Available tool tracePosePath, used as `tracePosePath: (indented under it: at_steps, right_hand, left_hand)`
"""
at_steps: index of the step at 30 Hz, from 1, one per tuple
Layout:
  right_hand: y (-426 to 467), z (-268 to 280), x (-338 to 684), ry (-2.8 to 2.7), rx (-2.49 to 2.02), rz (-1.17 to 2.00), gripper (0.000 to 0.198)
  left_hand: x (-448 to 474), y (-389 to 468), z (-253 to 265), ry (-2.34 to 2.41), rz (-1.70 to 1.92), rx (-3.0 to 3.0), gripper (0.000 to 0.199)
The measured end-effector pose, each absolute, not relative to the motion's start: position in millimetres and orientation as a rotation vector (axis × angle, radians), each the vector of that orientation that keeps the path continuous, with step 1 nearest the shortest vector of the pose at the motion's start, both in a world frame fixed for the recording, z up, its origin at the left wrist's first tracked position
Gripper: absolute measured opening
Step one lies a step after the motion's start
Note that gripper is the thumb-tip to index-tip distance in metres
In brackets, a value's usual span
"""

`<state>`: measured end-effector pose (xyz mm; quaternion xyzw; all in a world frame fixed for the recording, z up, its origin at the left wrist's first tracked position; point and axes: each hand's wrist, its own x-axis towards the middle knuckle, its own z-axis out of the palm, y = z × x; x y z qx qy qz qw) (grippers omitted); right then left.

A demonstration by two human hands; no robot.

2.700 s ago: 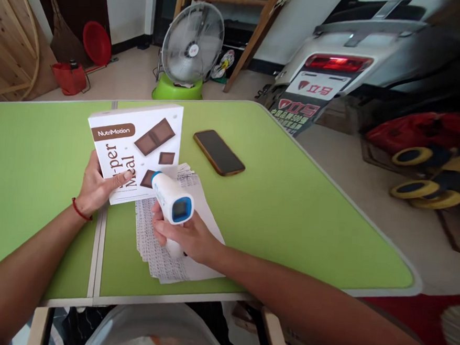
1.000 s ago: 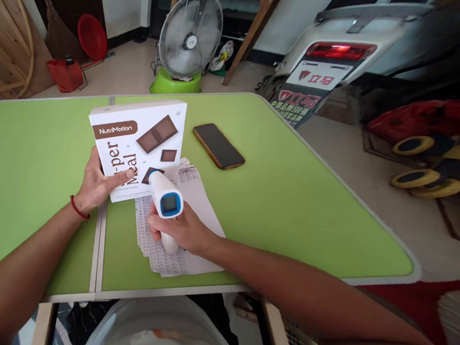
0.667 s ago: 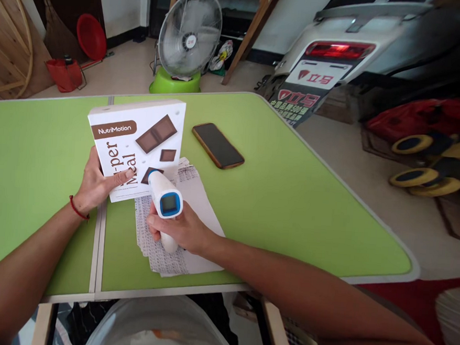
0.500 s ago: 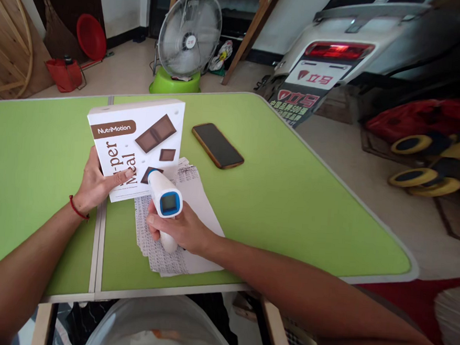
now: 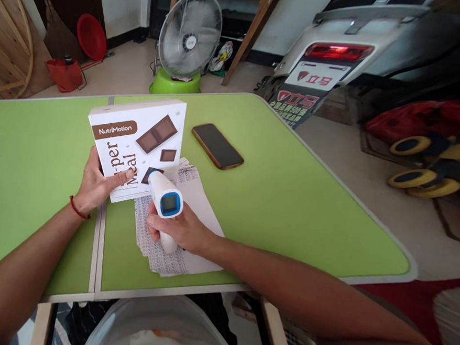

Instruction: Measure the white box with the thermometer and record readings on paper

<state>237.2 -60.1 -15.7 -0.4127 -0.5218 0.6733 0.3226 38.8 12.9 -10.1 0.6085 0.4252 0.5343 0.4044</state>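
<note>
Green table (image 5: 291, 198): your largest surface; it spreads wide to your right and left, with a seam (image 5: 100, 226) running toward you just left of the papers. Its near edge sits close under your forearms and its rounded right corner falls off toward the floor.
Open room: bare green lies to the right of the papers and across the whole left panel, so you have space to swing either arm outward; I judge the right side the freer one.
White box (image 5: 137, 147): you have it propped upright on its lower edge near the seam, printed face toward you. Keep it steady and square to the device, I would say, so the nose points flat at the face.
Left hand (image 5: 93, 184): closed around the box's lower left corner, thumb across the front, fingers hidden behind.
Paper stack (image 5: 178, 232): printed sheets lying flat under your right hand, touching the box's base; mind you do not drag them.
Phone (image 5: 217, 146): dark screen up, behind the papers and apart from the box, well clear of your hands.
Right hand (image 5: 182, 229): wrapped tight on the handle.
Handheld device (image 5: 164, 199): white and blue, nose almost touching the box's lower right part, display facing you.
</note>
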Motion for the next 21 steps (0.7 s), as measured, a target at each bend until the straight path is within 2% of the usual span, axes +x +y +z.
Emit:
tracePosePath:
  at_steps: [12,15,18,21]
  right_hand:
    - [-59,-11,237,-1.354,-1.051,1.804,0.011]
    - [-60,-6,241,-1.386,-0.965,1.817,0.016]
    - [-56,0,252,-1.460,-0.891,1.739,0.016]
    - [-43,9,272,-1.608,-1.018,1.528,0.019]
  left_hand:
    - [38,12,-9,1.092,1.360,1.537,0.063]
    - [38,11,-6,1.075,1.371,1.574,0.063]
    - [36,12,-3,1.035,1.416,1.603,0.063]
    - [30,19,-4,1.000,1.474,1.599,0.062]
